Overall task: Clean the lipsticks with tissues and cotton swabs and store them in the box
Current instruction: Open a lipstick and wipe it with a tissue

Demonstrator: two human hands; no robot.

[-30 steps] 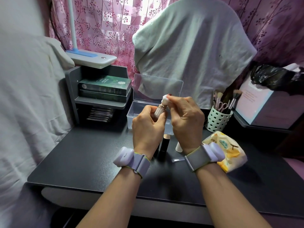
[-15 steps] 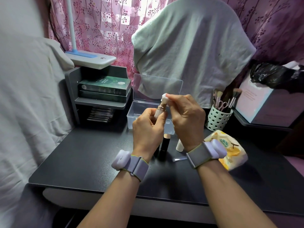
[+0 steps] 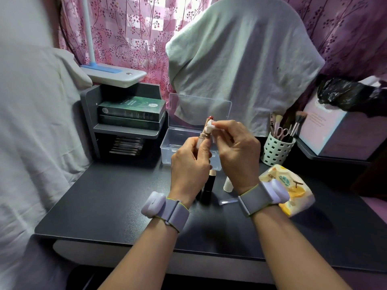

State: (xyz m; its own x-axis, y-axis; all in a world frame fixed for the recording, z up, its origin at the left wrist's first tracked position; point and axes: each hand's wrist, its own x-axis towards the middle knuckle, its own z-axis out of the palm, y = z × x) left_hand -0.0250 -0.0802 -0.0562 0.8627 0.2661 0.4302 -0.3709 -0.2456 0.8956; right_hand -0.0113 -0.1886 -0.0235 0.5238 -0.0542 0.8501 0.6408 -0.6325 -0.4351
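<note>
Head view: dark desk [image 3: 104, 206] — clear box [image 3: 188, 141], apparently empty — pink curtains [image 3: 129, 30].

A home dressing corner is suggested: a dark desk [image 3: 109, 206] is backed by pink flowered curtains [image 3: 129, 30], with a cup of makeup brushes [image 3: 278, 149], a desk lamp [image 3: 114, 75], a small shelf [image 3: 125, 130] and draped cloths [image 3: 240, 65] set around it
</note>
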